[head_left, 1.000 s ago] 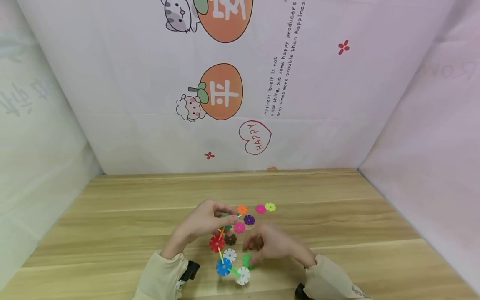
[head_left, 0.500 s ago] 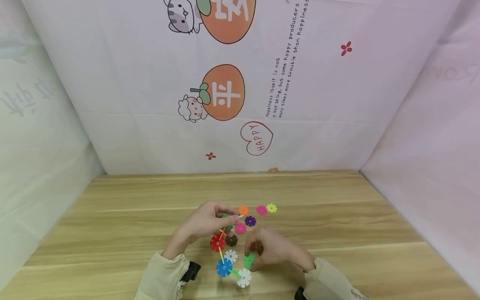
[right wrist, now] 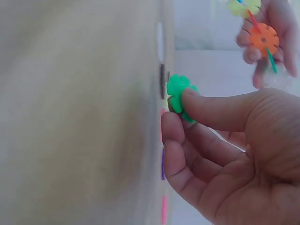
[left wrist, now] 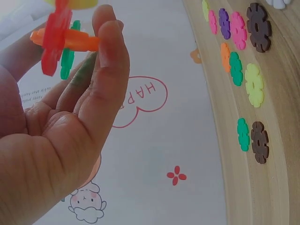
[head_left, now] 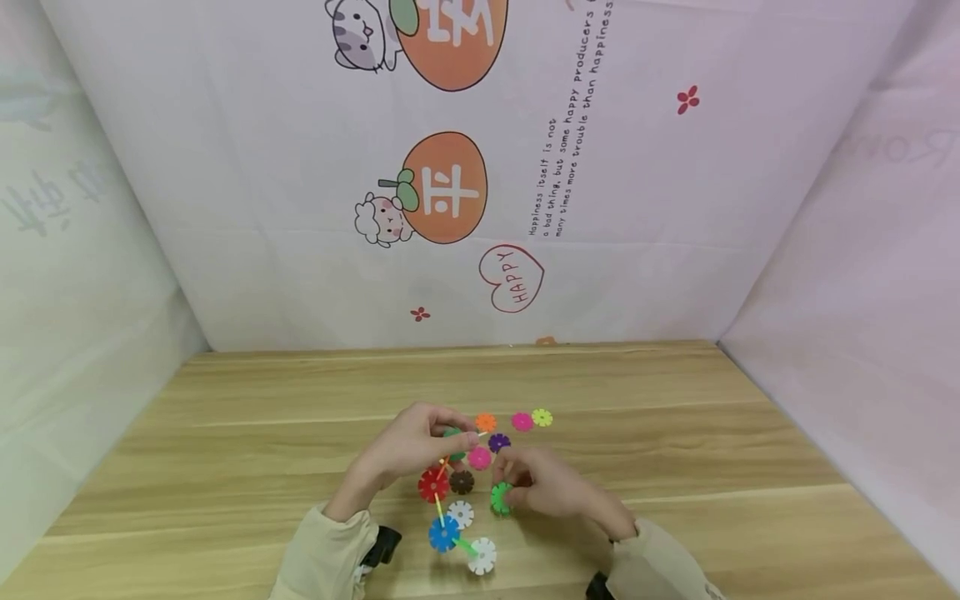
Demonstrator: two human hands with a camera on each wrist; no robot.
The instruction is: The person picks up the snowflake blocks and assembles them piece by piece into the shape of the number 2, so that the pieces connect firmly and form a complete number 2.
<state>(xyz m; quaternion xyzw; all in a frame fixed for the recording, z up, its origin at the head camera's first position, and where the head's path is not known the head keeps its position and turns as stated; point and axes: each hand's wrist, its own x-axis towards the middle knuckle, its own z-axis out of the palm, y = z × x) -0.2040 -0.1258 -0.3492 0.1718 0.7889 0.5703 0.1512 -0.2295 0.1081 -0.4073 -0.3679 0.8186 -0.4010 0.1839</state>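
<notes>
My left hand (head_left: 416, 437) holds the top end of a chain of slotted snowflake discs. Down the chain hang a red disc (head_left: 433, 484), a blue disc (head_left: 444, 533) and a white disc (head_left: 482, 556), joined by discs seen edge-on. The left wrist view shows an orange disc (left wrist: 70, 40) crossing the red one by the fingertips. In my right hand (head_left: 551, 487), a bright green disc (right wrist: 179, 89) is pinched between thumb and fingers, just above the table and apart from the chain.
Loose discs lie on the wooden table (head_left: 675, 467): brown (head_left: 462, 482), pink (head_left: 480, 458), purple (head_left: 498, 442) and orange (head_left: 486, 422) among them. A printed cloth wall (head_left: 600, 292) stands behind, with cloth at both sides.
My right hand has taken hold of the green disc and moved it away from me, off its earlier spot. The left hand keeps the chain in nearly the same place.
</notes>
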